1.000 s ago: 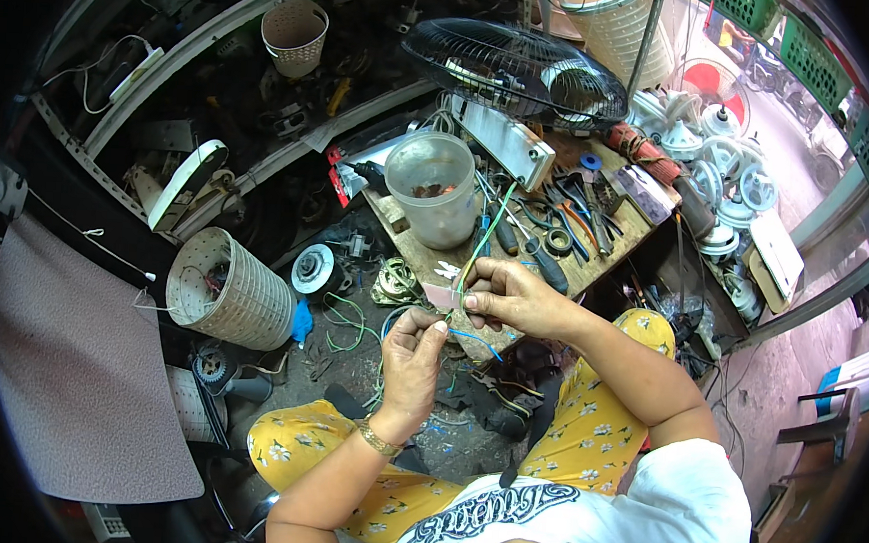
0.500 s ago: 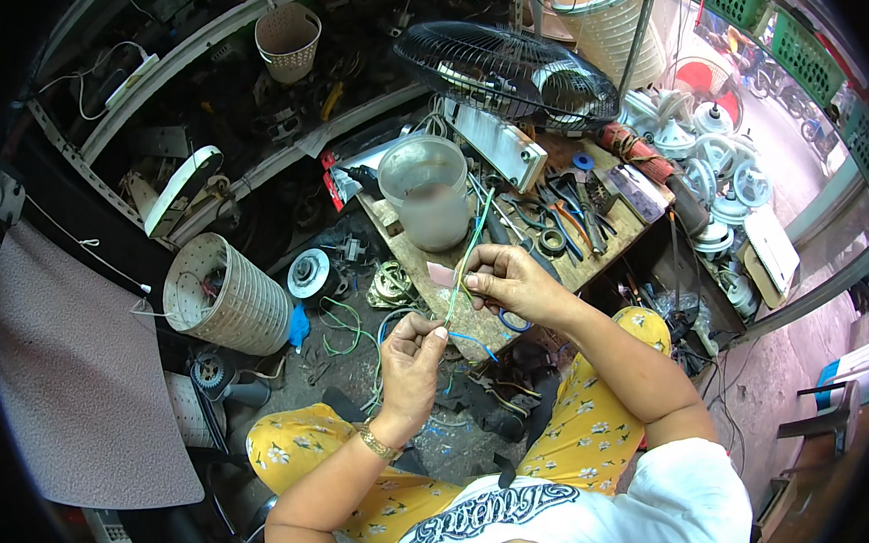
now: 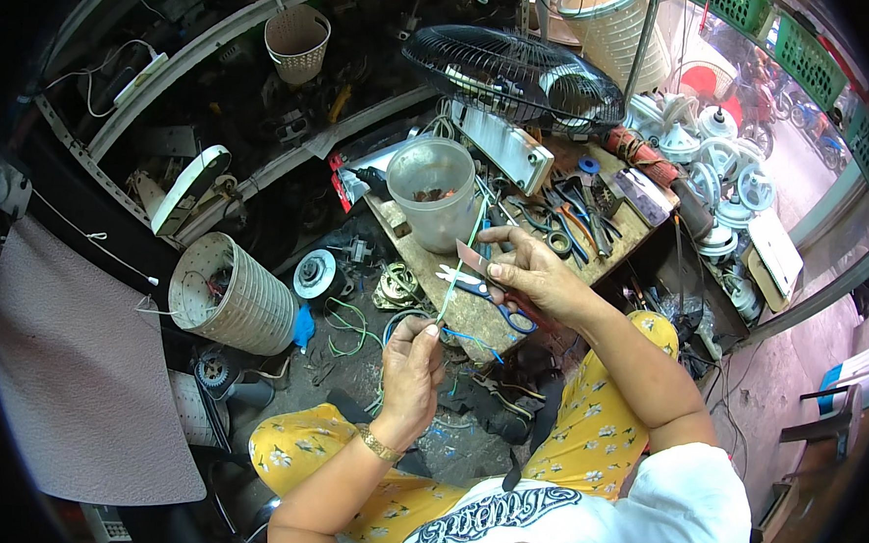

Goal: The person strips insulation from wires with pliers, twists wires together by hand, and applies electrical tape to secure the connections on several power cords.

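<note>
My left hand [image 3: 412, 367] pinches a green wire [image 3: 448, 294] between thumb and fingers. The wire stands up from the grip and slants toward the table, and a blue wire [image 3: 472, 341] sticks out to the right of the same grip. Between the thumb and fingers of my right hand [image 3: 535, 272] is a flat pinkish blade-like piece [image 3: 471, 258], close against the green wire. Just under that hand, scissors with blue handles [image 3: 518, 322] lie on the worn wooden table [image 3: 411, 257], partly hidden by the fingers.
A cloudy plastic tub [image 3: 427, 217] stands behind my hands. Pliers [image 3: 572, 230] and other tools lie at the table's right. A black fan guard [image 3: 514, 74] hangs over the far side. At left are a ribbed basket [image 3: 246, 296] and a motor part [image 3: 316, 273] on the floor.
My right hand has drawn slightly right and turned, showing more of the flat piece. The scissors on the table now show more. My left hand keeps its pinch on the wires.
</note>
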Demonstrator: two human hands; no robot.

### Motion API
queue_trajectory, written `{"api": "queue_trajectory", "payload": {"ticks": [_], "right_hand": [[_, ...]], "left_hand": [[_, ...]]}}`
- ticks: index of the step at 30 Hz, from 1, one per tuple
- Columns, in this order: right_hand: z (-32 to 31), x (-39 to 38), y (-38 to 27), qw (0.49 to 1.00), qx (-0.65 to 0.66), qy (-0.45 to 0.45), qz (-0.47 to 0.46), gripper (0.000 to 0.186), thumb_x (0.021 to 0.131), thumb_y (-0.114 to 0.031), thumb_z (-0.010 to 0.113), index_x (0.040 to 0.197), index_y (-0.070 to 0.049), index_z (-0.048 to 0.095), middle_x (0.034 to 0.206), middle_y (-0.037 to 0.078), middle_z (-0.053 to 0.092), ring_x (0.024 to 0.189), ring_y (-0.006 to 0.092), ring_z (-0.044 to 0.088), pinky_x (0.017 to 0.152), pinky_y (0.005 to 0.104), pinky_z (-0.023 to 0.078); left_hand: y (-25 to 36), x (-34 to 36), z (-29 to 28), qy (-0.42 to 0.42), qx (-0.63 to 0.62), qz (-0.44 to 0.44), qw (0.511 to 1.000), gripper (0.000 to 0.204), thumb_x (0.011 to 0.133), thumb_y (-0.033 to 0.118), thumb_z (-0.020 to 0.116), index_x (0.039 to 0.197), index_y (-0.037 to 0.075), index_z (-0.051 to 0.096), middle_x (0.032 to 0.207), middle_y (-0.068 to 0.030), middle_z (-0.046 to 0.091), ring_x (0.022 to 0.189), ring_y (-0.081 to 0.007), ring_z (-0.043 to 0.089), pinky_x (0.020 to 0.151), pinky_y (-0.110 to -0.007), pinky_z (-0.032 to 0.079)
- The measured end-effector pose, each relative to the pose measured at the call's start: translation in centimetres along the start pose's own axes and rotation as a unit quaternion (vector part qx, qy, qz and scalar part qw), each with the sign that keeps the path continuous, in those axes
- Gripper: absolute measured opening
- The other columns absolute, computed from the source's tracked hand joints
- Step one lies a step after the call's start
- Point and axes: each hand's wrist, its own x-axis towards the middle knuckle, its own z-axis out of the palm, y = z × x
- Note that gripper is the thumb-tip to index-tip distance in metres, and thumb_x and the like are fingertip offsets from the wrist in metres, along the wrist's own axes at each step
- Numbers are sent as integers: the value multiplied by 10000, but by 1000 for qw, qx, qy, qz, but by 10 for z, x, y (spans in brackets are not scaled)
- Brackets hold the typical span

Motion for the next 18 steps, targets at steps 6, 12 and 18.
{"api": "queue_trajectory", "payload": {"ticks": [6, 12, 18], "right_hand": [[8, 6, 10, 995, -63, -79, 8, 260, 947, -198, 559, 1126, -11, 533, 711, 6, 572, 616, 58, 517, 514, 206, 399], [1, 9, 15, 992, -102, -68, -8, 217, 947, -194, 557, 1065, -12, 566, 700, 12, 590, 596, 57, 520, 502, 207, 397], [-1, 7, 13, 994, -91, -55, 0, 227, 921, -213, 596, 1041, -19, 587, 721, 10, 609, 626, 54, 545, 542, 202, 420]], "left_hand": [[-1, 1, 4, -30, -32, -44, 998, 74, 917, 184, 577, 874, 145, 532, 599, 96, 316, 491, -17, 241, 420, -185, 176], [-2, 3, 6, -38, -12, -33, 999, 58, 915, 171, 575, 890, 131, 541, 589, 90, 304, 487, -20, 235, 418, -187, 179], [-1, -1, 6, -49, 0, -39, 998, 64, 910, 165, 582, 881, 127, 540, 585, 88, 297, 489, -22, 236, 420, -189, 179]]}}
